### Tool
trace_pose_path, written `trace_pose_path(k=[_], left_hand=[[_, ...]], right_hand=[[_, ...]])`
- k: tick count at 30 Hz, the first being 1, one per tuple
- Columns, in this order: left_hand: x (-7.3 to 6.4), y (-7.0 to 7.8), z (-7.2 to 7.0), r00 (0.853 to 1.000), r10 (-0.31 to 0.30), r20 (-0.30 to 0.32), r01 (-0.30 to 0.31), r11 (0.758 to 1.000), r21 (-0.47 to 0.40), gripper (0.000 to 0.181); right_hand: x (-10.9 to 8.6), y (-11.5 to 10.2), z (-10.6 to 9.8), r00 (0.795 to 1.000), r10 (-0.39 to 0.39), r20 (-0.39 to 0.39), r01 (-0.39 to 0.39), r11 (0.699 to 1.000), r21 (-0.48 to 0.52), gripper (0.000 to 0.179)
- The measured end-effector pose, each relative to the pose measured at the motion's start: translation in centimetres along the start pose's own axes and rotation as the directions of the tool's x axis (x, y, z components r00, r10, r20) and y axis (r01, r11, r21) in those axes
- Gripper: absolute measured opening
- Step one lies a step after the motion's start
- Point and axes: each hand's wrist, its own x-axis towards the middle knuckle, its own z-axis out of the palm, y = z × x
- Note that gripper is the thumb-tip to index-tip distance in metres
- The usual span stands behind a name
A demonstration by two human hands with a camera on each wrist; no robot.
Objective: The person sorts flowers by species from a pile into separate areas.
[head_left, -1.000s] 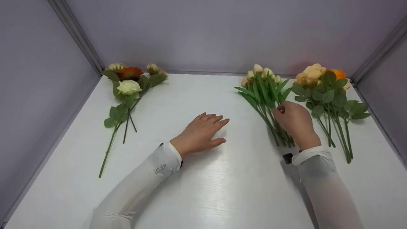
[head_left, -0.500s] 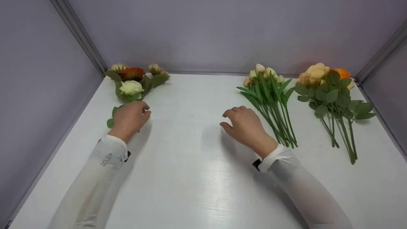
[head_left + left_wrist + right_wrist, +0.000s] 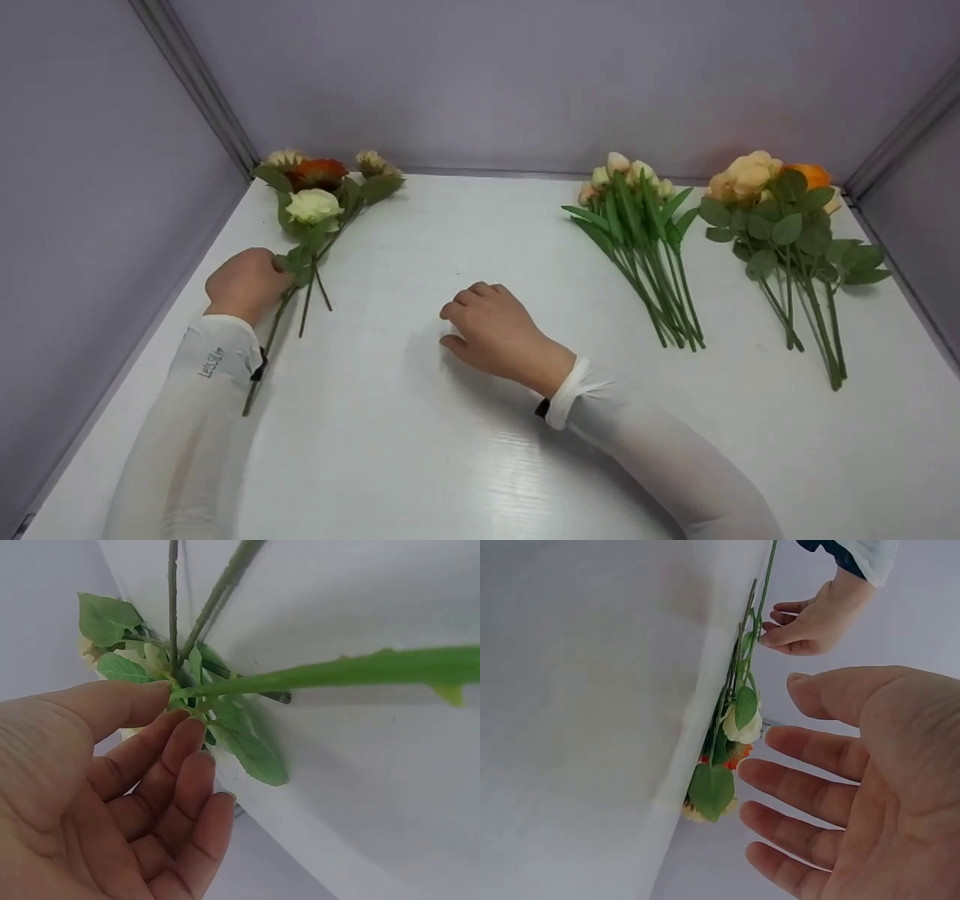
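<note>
At the left of the head view, my left hand [image 3: 246, 283] pinches the green stem of a white rose [image 3: 313, 206] beside its leaves. The left wrist view has thumb and forefinger meeting at the stem [image 3: 337, 673], the other fingers loosely bent. A red-orange flower [image 3: 321, 172] and pale yellow flowers [image 3: 375, 163] lie around the rose. My right hand [image 3: 495, 330] is over the middle of the table, fingers slightly bent and holding nothing. From the right wrist view, its thumb and fingers [image 3: 802, 784] are spread apart, with the left-hand flowers beyond.
A bunch of pale tulips [image 3: 637, 247] with long green leaves lies right of centre on the white table [image 3: 390, 465]. Farther right is a bunch of peach and orange flowers [image 3: 787, 217]. Grey panels [image 3: 510, 82] border the table at the back and sides.
My left hand has gone left from mid-table to the white rose's stem and pinches it. My right hand has left the tulips and moved left to the middle.
</note>
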Motion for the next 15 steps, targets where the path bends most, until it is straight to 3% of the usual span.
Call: trace_pose_path(k=[10, 15], left_hand=[[0.9, -0.1, 0.82, 0.999, -0.044, 0.028, 0.044, 0.999, 0.012, 0.024], [0.76, 0.14, 0.3, 1.0, -0.021, 0.018, 0.022, 0.999, -0.029, 0.023]], right_hand=[[-0.19, -0.24, 0.91, 1.0, -0.001, 0.026, 0.001, 1.0, 0.019, 0.025], [-0.12, 0.21, 0.38, 1.0, 0.013, 0.024, -0.014, 0.999, 0.042, 0.026]])
